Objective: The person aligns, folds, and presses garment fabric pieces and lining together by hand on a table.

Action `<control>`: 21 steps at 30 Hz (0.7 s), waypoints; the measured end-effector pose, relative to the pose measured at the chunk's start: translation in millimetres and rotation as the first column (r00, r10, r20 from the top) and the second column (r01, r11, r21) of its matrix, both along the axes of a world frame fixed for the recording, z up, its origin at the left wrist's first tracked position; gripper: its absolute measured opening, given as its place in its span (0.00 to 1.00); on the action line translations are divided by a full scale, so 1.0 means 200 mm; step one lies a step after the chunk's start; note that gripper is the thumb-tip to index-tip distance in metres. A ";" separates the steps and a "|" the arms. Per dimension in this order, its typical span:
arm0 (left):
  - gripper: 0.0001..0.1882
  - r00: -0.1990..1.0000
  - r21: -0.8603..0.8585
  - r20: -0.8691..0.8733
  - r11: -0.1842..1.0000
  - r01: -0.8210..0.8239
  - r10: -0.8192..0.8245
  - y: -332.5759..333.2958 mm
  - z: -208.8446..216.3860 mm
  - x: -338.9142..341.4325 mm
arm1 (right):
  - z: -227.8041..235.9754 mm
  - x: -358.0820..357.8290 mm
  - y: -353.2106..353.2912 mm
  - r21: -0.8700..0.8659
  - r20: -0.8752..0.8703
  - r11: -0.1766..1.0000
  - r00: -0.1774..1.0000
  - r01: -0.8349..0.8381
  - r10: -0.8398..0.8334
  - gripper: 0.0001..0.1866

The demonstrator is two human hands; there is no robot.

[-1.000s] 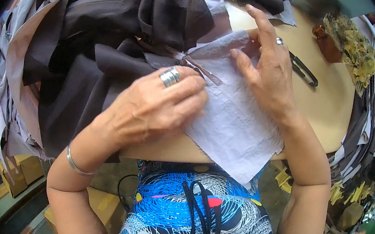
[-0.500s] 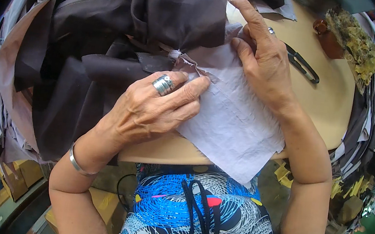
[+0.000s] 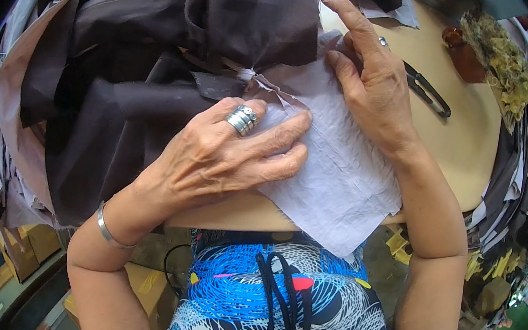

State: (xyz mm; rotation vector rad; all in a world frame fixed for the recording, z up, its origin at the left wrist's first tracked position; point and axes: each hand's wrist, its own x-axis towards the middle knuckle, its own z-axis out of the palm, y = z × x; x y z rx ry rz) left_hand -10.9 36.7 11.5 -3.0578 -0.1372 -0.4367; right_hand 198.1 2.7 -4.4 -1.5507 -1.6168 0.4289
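Observation:
A pale lilac-grey piece of cloth point(image 3: 334, 183) lies over the near edge of the table, one corner hanging past it. My left hand point(image 3: 223, 147) rests palm down on this cloth, its index and middle fingers apart, beside a small folded, frayed edge. My right hand point(image 3: 378, 96) lies along the cloth's far right side, index finger stretched away from me and thumb apart from it; its other fingers are partly hidden. Dark brown fabric point(image 3: 249, 15) covers the left and far parts of the table and meets the pale cloth at the frayed spot.
A black-handled tool point(image 3: 428, 91), partly behind my right hand, lies on the tan tabletop point(image 3: 451, 145). Farther right is a reddish-brown object with a shaggy yellowish tuft point(image 3: 510, 63). Layered fabric hangs round the table's left and right sides. A cardboard box point(image 3: 143, 289) stands below.
My left hand has slid slightly right, and its fingers have spread from a closer pinch at the folded edge. The right hand stays almost where it was.

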 end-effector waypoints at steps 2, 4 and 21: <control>0.12 1.000 0.006 0.004 1.000 0.002 -0.002 0.00 -0.01 0.00 | -0.02 0.00 0.00 -0.034 0.004 0.999 1.000 0.003 -0.003 0.32; 0.12 0.990 -0.068 0.129 0.997 -0.047 0.055 0.00 -0.05 -0.01 | -0.06 0.00 0.01 0.081 0.045 0.996 0.998 0.047 -0.051 0.32; 0.14 0.999 -0.051 0.032 0.998 -0.038 0.040 0.01 -0.02 -0.01 | 0.00 0.05 -0.05 0.368 0.284 0.925 0.959 -0.093 -0.016 0.23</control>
